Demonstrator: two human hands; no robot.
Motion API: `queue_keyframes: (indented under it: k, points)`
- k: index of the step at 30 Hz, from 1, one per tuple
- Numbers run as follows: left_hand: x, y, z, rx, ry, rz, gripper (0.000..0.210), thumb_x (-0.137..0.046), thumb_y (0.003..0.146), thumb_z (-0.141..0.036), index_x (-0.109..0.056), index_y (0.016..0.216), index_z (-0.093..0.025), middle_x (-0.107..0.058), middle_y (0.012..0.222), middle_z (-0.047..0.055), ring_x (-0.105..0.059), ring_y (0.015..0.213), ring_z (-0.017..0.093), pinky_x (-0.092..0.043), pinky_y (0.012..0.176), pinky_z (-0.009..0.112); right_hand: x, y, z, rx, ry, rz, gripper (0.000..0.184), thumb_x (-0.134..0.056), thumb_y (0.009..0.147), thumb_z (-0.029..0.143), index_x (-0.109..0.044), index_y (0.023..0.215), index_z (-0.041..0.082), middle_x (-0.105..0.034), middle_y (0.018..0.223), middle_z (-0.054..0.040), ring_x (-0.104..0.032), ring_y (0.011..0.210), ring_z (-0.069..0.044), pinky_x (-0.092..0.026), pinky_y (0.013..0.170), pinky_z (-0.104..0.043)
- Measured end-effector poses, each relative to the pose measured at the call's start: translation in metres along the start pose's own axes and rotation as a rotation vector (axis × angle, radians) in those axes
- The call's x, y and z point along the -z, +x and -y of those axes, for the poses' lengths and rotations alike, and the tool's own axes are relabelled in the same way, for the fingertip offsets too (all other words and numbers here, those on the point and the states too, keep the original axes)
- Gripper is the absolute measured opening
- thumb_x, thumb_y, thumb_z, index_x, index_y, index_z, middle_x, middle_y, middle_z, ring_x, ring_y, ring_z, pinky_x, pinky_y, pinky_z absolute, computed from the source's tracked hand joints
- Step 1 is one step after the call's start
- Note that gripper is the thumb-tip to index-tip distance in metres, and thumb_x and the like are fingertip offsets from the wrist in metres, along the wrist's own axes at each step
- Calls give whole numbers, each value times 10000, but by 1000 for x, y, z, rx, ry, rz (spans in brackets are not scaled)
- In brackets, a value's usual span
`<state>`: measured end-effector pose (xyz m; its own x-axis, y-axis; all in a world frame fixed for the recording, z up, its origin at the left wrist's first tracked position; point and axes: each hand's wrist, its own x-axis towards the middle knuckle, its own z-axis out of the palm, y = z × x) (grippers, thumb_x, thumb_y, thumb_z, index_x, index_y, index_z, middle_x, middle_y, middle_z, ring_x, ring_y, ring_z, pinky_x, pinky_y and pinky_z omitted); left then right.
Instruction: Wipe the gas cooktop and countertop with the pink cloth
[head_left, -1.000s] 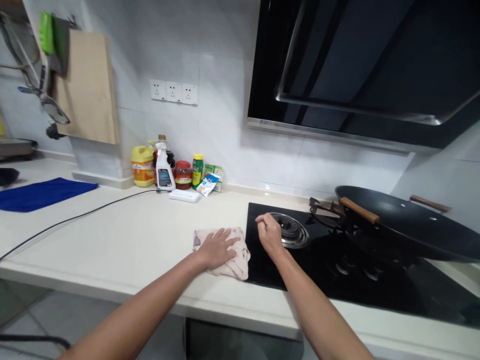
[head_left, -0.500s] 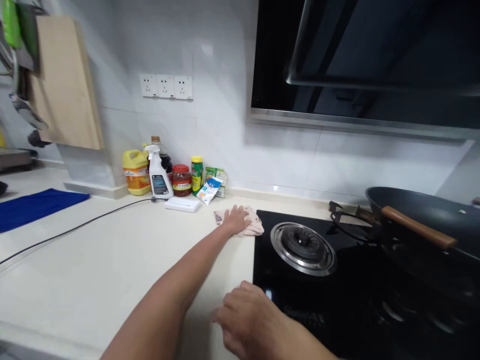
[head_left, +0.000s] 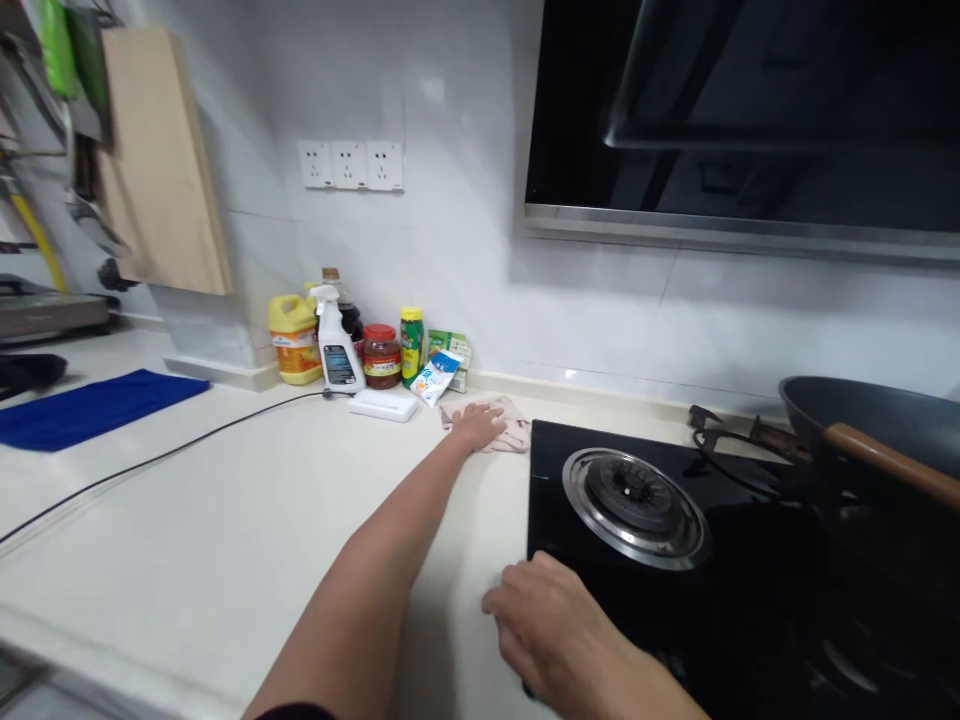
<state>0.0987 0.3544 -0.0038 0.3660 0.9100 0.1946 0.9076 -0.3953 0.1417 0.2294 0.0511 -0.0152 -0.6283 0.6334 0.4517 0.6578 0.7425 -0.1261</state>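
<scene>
Head view: left fingers lie spread on a pink cloth; right fingers seem loosely clenched near the cooktop.

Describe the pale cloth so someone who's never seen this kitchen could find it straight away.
Find the black stove, then its back left corner. Just beside that, on the white counter, the pale pinkish cloth lies under the left hand. Unlike the blue cloth farther left, it is pale and rumpled.
</scene>
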Motion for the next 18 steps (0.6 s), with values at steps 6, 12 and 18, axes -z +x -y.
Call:
queue_keyframes:
  k: [6,12,18]
  points:
    - [23,-62,37,66,-6,88,487,-620,967,-445,-547,1390,-215,-530,1462,120,-556,1276,304,-472,1053,564,10,3,-3,-63,43,-9,238,-470,895,75,-640,973,223,-663,838,5,-574,728,-147,-374,744,-300]
    - [39,-128,73,137,-31,192,878,-444,823,-836,-344,1569,-385,-228,1698,39,-149,1549,403,-184,1187,651,8,2,-8,-87,94,5,267,-461,911,82,-668,1008,219,-709,906,0,-627,796,-149,-390,773,-298]
    - [66,-175,136,383,-12,172,964,-412,772,-862,-332,1583,-347,-182,1705,86,-127,1535,474,-161,1127,752,9,0,-15,-125,92,-19,281,-435,937,114,-681,1029,212,-732,983,-24,-651,850,-161,-413,784,-304]
